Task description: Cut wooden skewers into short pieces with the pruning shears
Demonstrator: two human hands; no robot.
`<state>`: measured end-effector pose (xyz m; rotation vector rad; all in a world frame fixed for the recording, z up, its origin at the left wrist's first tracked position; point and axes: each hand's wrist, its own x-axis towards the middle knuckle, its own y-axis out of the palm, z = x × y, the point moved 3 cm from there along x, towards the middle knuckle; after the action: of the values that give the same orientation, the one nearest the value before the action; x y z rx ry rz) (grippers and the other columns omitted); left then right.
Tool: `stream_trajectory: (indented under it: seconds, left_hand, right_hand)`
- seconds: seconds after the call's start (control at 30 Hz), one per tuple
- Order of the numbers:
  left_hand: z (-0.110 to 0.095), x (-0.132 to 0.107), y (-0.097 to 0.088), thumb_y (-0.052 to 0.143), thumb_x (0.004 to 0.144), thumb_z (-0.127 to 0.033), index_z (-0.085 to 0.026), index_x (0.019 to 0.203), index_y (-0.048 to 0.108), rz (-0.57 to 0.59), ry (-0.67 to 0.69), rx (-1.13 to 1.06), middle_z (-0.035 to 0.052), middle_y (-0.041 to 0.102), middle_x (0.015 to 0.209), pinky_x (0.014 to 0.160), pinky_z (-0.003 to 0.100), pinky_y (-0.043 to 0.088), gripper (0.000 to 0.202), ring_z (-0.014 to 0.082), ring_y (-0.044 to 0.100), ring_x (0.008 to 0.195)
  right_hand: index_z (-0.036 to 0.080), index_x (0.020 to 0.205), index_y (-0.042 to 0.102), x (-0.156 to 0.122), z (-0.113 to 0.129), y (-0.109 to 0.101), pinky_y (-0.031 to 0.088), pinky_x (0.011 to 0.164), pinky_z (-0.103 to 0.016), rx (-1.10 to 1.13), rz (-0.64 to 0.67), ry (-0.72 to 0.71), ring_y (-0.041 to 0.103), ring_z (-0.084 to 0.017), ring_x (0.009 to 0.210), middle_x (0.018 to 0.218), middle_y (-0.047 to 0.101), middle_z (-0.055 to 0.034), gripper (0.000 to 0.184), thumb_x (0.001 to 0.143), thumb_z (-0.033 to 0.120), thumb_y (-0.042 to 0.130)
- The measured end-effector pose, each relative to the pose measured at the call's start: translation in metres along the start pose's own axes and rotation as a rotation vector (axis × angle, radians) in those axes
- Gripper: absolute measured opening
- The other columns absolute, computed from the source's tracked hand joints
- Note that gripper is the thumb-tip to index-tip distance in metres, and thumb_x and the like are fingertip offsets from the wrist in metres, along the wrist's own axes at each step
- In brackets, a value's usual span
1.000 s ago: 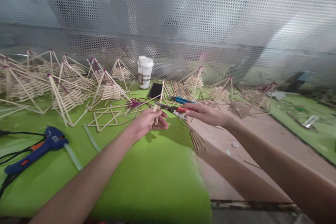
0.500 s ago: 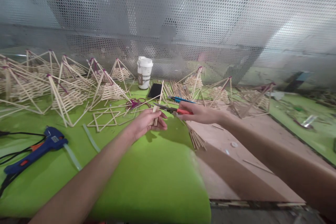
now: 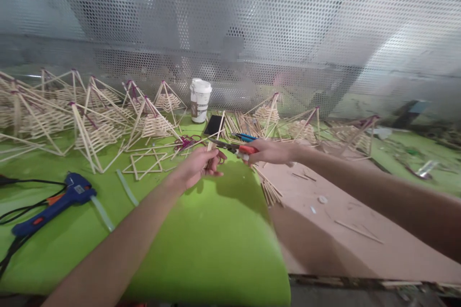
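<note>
My left hand [image 3: 198, 165] is closed around a small bundle of thin wooden sticks [image 3: 218, 134] that point up and away over the green mat [image 3: 201, 235]. My right hand [image 3: 270, 152] grips red-handled cutters [image 3: 230, 146], whose dark blades reach left and meet the sticks just above my left fingers. Both hands hover a little above the mat near its far right edge.
A blue glue gun [image 3: 54, 204] with black cord lies at the left, a clear glue stick [image 3: 126, 187] beside it. Stick pyramids [image 3: 93, 124] crowd the back, with a white cup [image 3: 200, 100], a black phone [image 3: 213, 125], blue-handled pliers [image 3: 245, 137], loose sticks [image 3: 270, 192]. A perforated metal wall rises behind.
Both hands have drifted slightly away from me. The cutters moved left and their blades closed in on the sticks held in my left hand.
</note>
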<state>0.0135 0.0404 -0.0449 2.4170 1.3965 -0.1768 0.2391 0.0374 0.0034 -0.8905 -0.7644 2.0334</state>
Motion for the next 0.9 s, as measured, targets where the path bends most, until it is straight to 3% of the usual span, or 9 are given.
stream_trajectory:
  seconds: [0.3, 0.5, 0.63, 0.77, 0.9]
  left_hand:
    - [0.011, 0.005, -0.005, 0.052, 0.107, -0.014, -0.012, 0.084, 0.072, 0.044, -0.083, -0.002, -0.0007, 0.055, 0.063, 0.06, 0.023, 0.057, 0.031, 0.0075, 0.048, 0.052]
    - [0.015, 0.003, 0.0, 0.053, 0.106, -0.014, -0.011, 0.084, 0.073, 0.086, -0.145, 0.006, -0.0011, 0.051, 0.06, 0.059, 0.023, 0.06, 0.03, 0.0077, 0.048, 0.051]
    - [0.017, 0.003, 0.003, 0.052, 0.106, -0.012, -0.01, 0.083, 0.072, 0.098, -0.172, 0.021, -0.0008, 0.051, 0.059, 0.059, 0.024, 0.061, 0.031, 0.0082, 0.049, 0.05]
    - [0.015, 0.002, 0.002, 0.051, 0.107, -0.013, -0.011, 0.082, 0.072, 0.082, -0.161, 0.042, -0.0012, 0.052, 0.058, 0.057, 0.023, 0.06, 0.032, 0.0077, 0.049, 0.049]
    - [0.011, -0.001, 0.003, 0.052, 0.107, -0.014, -0.012, 0.082, 0.072, 0.068, -0.152, 0.08, -0.0005, 0.053, 0.058, 0.059, 0.023, 0.06, 0.032, 0.0085, 0.051, 0.05]
  right_hand:
    - [0.019, 0.069, 0.063, -0.01, 0.019, 0.01, 0.042, 0.061, -0.04, 0.062, 0.077, 0.168, 0.06, -0.025, 0.07, 0.077, 0.069, -0.0123, 0.023, 0.085, 0.035, 0.059]
    - [0.019, 0.061, 0.059, -0.019, 0.021, 0.017, 0.041, 0.059, -0.039, 0.047, 0.072, 0.226, 0.057, -0.022, 0.064, 0.071, 0.067, -0.01, 0.026, 0.083, 0.033, 0.06]
    - [0.018, 0.067, 0.06, -0.022, 0.022, 0.022, 0.041, 0.058, -0.037, 0.0, 0.089, 0.235, 0.056, -0.02, 0.063, 0.073, 0.067, -0.0099, 0.028, 0.089, 0.035, 0.057]
    - [0.018, 0.075, 0.051, -0.022, 0.015, 0.02, 0.039, 0.054, -0.03, 0.041, 0.014, 0.308, 0.05, -0.014, 0.06, 0.076, 0.061, -0.0067, 0.024, 0.092, 0.034, 0.059]
    - [0.018, 0.08, 0.053, -0.018, 0.004, 0.018, 0.038, 0.054, -0.029, -0.149, 0.026, 0.259, 0.052, -0.015, 0.059, 0.075, 0.061, -0.0065, 0.026, 0.098, 0.037, 0.054]
